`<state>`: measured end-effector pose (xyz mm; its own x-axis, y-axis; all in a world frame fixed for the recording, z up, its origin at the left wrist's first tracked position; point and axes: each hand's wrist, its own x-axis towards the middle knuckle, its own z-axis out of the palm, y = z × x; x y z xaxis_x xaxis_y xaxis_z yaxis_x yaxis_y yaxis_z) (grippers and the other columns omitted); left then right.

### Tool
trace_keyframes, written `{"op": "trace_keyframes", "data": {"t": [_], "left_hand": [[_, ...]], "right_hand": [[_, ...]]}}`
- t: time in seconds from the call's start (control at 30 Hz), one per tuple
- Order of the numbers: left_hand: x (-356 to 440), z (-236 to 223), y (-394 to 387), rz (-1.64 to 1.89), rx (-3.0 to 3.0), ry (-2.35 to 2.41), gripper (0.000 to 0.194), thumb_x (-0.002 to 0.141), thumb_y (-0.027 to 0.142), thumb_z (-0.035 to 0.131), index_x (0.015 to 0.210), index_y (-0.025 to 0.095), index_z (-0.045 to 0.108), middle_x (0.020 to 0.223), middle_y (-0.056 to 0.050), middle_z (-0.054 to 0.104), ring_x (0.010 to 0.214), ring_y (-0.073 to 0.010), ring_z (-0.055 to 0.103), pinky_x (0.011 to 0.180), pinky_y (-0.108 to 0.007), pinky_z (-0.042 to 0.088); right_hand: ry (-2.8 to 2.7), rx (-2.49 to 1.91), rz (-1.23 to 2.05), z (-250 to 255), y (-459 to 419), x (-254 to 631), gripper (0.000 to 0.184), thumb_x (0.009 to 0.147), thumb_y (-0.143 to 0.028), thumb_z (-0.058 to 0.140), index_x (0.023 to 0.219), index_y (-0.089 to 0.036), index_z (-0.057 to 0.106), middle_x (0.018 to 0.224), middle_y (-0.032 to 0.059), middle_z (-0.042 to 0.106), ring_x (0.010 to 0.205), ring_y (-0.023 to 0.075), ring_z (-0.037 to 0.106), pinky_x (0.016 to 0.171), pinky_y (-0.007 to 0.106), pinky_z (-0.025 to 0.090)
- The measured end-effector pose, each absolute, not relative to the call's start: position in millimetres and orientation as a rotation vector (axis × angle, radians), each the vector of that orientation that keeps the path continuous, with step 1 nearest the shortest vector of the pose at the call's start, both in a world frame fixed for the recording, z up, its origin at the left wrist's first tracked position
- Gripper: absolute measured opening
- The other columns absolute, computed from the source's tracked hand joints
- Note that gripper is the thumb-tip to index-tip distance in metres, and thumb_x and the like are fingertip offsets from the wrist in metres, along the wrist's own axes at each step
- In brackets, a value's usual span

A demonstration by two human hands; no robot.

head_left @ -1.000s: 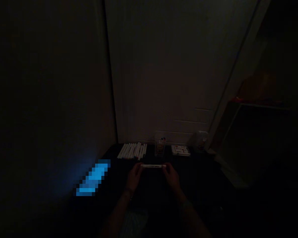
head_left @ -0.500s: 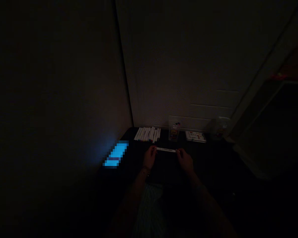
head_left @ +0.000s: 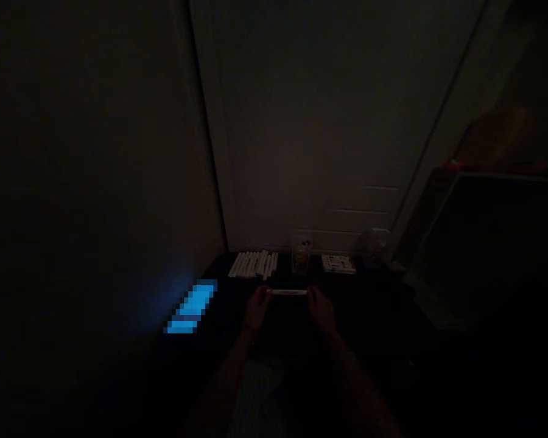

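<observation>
The room is very dark. A white marker (head_left: 288,292) is held level above the dark table (head_left: 374,298), one end in each hand. My left hand (head_left: 257,306) pinches its left end and my right hand (head_left: 320,308) pinches its right end. Just beyond the hands lies a row of several white markers (head_left: 254,264) side by side.
A glowing blue screen (head_left: 192,307) lies on the table's left. At the back stand a small clear jar (head_left: 301,260), a flat pack (head_left: 338,263) and another clear container (head_left: 375,248). A wall rises behind; dark furniture (head_left: 484,231) stands on the right.
The marker stays held by both hands at its ends. The head camera has shifted, so the whole scene moved in the picture; the hands' grip looks the same.
</observation>
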<state>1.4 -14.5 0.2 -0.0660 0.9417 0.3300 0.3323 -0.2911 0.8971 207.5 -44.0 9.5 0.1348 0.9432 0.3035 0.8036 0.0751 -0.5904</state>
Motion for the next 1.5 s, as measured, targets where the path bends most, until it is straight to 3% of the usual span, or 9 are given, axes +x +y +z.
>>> {"op": "trace_keyframes", "data": {"t": [0.7, 1.1, 1.5], "left_hand": [[0.4, 2.2, -17.0, 1.365, 1.623, 1.458, 0.036, 0.074, 0.047, 0.043, 0.091, 0.018, 0.057, 0.073, -0.003, 0.065, 0.075, -0.0178, 0.06, 0.072, -0.03, 0.044], [2.8, 4.4, -19.2, 1.379, 1.59, 1.445, 0.036, 0.074, 0.043, 0.044, 0.091, 0.016, 0.059, 0.078, -0.004, 0.066, 0.077, -0.0166, 0.06, 0.074, -0.03, 0.045], [3.8, 4.1, -19.6, 1.401, 1.602, 1.388, 0.033, 0.073, 0.041, 0.045, 0.091, 0.017, 0.059, 0.086, -0.004, 0.065, 0.082, -0.0166, 0.059, 0.077, -0.03, 0.044]], "right_hand": [[-1.735, -1.748, 0.236, 17.2, -46.7, 203.7, 0.032, 0.089, -0.036, 0.025, 0.1, -0.025, 0.052, 0.094, -0.0001, 0.061, 0.086, 0.0138, 0.056, 0.076, 0.024, 0.035], [-1.734, -1.686, 0.285, 11.3, -45.1, 206.8, 0.036, 0.09, -0.031, 0.023, 0.121, -0.027, 0.04, 0.121, -0.0005, 0.048, 0.105, 0.0125, 0.048, 0.089, 0.027, 0.034], [-1.735, -1.721, 0.277, 17.0, -47.3, 205.3, 0.035, 0.087, -0.037, 0.03, 0.117, -0.026, 0.044, 0.116, 0.001, 0.052, 0.101, 0.0144, 0.05, 0.084, 0.027, 0.036]]}}
